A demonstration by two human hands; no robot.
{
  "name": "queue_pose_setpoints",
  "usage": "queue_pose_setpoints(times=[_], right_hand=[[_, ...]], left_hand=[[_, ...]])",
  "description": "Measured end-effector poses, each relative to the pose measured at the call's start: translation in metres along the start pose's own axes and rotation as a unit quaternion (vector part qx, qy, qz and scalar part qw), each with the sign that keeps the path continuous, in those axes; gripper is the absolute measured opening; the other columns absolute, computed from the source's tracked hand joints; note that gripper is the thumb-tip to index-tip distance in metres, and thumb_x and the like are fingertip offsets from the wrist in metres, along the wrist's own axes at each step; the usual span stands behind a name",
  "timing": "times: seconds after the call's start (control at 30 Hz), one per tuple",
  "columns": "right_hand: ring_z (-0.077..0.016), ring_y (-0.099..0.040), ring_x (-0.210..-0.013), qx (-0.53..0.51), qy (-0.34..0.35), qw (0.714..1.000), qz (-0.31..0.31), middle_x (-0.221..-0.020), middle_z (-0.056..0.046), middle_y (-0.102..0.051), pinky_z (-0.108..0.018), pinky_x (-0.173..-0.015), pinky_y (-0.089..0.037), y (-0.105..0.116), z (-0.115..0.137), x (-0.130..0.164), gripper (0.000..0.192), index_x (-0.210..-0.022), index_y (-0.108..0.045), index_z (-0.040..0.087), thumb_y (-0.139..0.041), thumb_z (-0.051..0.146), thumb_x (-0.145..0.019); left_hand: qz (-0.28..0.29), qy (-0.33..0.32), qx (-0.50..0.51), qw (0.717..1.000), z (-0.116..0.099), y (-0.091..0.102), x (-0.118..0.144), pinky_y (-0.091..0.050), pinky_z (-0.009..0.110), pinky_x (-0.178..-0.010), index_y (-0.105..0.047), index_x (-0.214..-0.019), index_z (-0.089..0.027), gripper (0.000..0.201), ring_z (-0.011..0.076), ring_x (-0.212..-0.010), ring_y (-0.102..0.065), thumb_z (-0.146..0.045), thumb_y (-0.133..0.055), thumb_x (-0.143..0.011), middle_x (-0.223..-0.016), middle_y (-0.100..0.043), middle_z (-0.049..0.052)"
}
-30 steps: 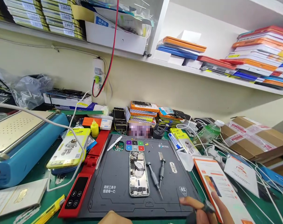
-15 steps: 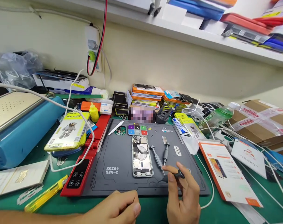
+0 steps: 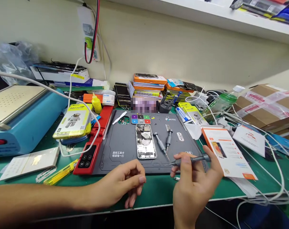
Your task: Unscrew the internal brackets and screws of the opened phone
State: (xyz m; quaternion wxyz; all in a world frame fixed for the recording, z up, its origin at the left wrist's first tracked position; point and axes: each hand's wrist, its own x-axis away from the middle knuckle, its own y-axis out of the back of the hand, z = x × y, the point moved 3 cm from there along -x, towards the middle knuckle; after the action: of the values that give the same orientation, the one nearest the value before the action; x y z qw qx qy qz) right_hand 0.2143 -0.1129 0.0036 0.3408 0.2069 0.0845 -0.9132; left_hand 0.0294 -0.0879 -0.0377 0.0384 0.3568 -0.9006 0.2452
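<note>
An opened phone (image 3: pixel 145 145) with its insides exposed lies on a dark grey work mat (image 3: pixel 120 149). Two small screwdrivers (image 3: pixel 161 146) rest on the mat just right of it. My right hand (image 3: pixel 194 187) holds a third grey screwdriver (image 3: pixel 189 160) level, tip pointing left, over the mat's front right corner. My left hand (image 3: pixel 122 184) hovers at the mat's front edge, fingers loosely curled, holding nothing. A small colour-coded screw tray (image 3: pixel 140 119) sits just beyond the phone.
A blue heating machine (image 3: pixel 23 117) stands at left, with a yellow battery box (image 3: pixel 74 121) and a red tool (image 3: pixel 94 149) beside the mat. An orange-edged box (image 3: pixel 226 152), white cables, a green bottle (image 3: pixel 218 103) and cardboard cartons (image 3: pixel 265 106) crowd the right. Stacked boxes line the wall.
The view has tilted down and pulled back. My right hand has risen into view with the screwdriver, turning it level. My left hand and forearm have come into view at the mat's front edge.
</note>
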Motion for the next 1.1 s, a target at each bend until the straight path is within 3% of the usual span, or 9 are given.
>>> queue_pose_setpoints(times=[0.13,0.27,0.4,0.6,0.7,1.1], right_hand=[[-0.0111,-0.057,-0.052,-0.154,-0.097,0.983,-0.012,-0.087,0.001,-0.072,-0.023,-0.045,-0.051,-0.016,0.013,0.007,0.052,-0.147,-0.051,0.031,-0.073,0.038,-0.100],[-0.0122,-0.062,-0.055,-0.223,-0.136,0.965,-0.031,-0.091,0.001,-0.073,-0.025,-0.050,-0.056,-0.017,0.000,0.018,0.055,-0.145,-0.046,0.032,-0.074,0.037,-0.099],[-0.0149,-0.067,-0.058,-0.247,-0.176,0.952,0.031,-0.090,0.000,-0.074,-0.027,-0.051,-0.057,-0.015,-0.010,0.031,0.045,-0.137,-0.047,0.030,-0.072,0.037,-0.100],[-0.0137,-0.071,-0.061,-0.250,-0.167,0.949,0.094,-0.090,0.001,-0.075,-0.024,-0.054,-0.059,-0.021,-0.006,0.038,0.044,-0.143,-0.045,0.035,-0.067,0.032,-0.104],[-0.0138,-0.073,-0.065,-0.240,-0.160,0.954,0.084,-0.094,0.001,-0.077,-0.023,-0.055,-0.061,-0.022,-0.007,0.038,0.048,-0.150,-0.044,0.037,-0.065,0.031,-0.106],[-0.0157,-0.075,-0.080,-0.189,-0.138,0.969,0.081,-0.092,-0.001,-0.079,-0.023,-0.060,-0.062,-0.019,-0.012,0.038,0.038,-0.143,-0.053,0.038,-0.064,0.028,-0.107]], left_hand=[[-0.017,-0.033,-0.013,0.999,-0.021,0.002,0.002,-0.059,0.023,-0.053,-0.067,-0.091,-0.014,0.046,0.0146,-0.057,-0.072,-0.054,-0.089,-0.087,-0.077,-0.073,0.002],[-0.043,-0.065,-0.046,0.996,-0.031,0.014,0.000,-0.061,0.018,-0.063,-0.080,-0.097,-0.012,0.032,0.0107,-0.064,-0.074,-0.041,-0.090,-0.089,-0.090,-0.083,0.008],[-0.037,-0.065,-0.070,0.995,-0.024,0.021,-0.004,-0.059,0.016,-0.057,-0.085,-0.101,-0.012,0.027,0.0112,-0.062,-0.075,-0.038,-0.088,-0.092,-0.091,-0.084,0.009],[-0.046,-0.065,-0.068,0.994,-0.021,0.021,-0.006,-0.059,0.015,-0.056,-0.088,-0.103,-0.015,0.022,0.0126,-0.063,-0.077,-0.035,-0.085,-0.094,-0.094,-0.085,0.009],[-0.053,-0.063,-0.060,0.995,-0.022,0.022,-0.006,-0.060,0.015,-0.057,-0.088,-0.105,-0.016,0.021,0.0130,-0.063,-0.078,-0.034,-0.084,-0.095,-0.096,-0.085,0.010],[-0.061,-0.018,-0.023,0.998,-0.026,0.021,-0.005,-0.057,0.012,-0.054,-0.089,-0.101,-0.019,0.015,0.0087,-0.057,-0.074,-0.031,-0.081,-0.098,-0.098,-0.086,0.008]])
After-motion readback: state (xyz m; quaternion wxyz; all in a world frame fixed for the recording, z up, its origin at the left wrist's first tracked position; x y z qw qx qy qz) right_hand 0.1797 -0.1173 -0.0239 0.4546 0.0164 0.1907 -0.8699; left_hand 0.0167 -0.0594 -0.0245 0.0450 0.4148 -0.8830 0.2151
